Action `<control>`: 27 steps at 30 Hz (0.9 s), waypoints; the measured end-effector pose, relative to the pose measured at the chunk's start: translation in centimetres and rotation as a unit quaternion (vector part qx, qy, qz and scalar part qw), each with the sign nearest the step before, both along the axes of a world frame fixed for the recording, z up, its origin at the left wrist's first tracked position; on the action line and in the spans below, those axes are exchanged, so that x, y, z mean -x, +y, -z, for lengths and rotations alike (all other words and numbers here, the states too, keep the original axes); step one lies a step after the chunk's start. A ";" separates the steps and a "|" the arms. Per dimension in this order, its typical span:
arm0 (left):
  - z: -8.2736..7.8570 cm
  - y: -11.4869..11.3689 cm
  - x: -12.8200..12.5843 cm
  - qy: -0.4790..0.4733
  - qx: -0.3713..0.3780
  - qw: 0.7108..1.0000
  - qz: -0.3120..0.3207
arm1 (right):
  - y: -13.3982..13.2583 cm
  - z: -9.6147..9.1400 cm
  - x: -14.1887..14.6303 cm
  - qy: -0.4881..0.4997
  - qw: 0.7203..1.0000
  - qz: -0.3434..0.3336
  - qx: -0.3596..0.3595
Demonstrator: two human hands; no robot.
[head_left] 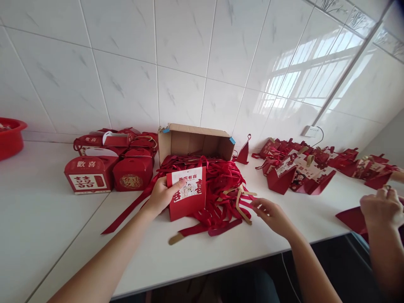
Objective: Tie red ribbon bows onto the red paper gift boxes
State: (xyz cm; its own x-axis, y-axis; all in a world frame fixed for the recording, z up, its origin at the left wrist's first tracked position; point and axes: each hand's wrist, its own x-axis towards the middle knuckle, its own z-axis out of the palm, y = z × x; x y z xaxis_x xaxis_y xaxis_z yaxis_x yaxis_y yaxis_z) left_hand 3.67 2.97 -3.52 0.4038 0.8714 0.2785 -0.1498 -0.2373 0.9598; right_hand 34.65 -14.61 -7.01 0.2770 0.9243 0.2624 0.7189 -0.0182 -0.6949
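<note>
My left hand (162,194) grips the left side of a red and white paper gift box (188,208), printed with two figures and Chinese characters. Behind and beside it spreads a tangled pile of red ribbons (221,179), some with gold strips among them. To the right of the pile, my right hand (273,214) has its fingers pinched at the end of a red ribbon (246,203). An open cardboard box (197,141) lies behind the pile, with ribbons spilling from its mouth.
Finished-looking red boxes (90,174) stand at the left, near a red plastic basin (12,141). Several triangular red boxes (282,179) crowd the right side. At far right, another person's hand (383,206) is over a red box (352,219). A tiled wall (179,50) backs the white table (151,256).
</note>
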 end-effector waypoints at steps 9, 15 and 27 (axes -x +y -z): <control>0.0 0.1 0.0 0.004 -0.011 1.000 0.000 | -2.3 2.2 1.4 -0.034 0.999 -0.016 0.030; 0.1 0.0 0.0 -0.008 0.012 1.000 0.012 | -1.0 2.3 1.4 -0.064 0.997 -0.030 0.013; 0.1 -0.1 0.1 -0.016 0.003 1.000 0.015 | -0.9 2.7 0.3 -0.086 0.995 0.038 0.019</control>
State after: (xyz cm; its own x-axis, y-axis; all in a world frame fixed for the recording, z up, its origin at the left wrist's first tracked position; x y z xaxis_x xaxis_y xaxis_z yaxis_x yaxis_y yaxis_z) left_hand 3.59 2.91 -3.58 0.4214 0.8607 0.2857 -0.1875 -0.2256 0.9560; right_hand 34.32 -15.56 -9.70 0.3003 0.9126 0.2774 0.8229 -0.1009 -0.5591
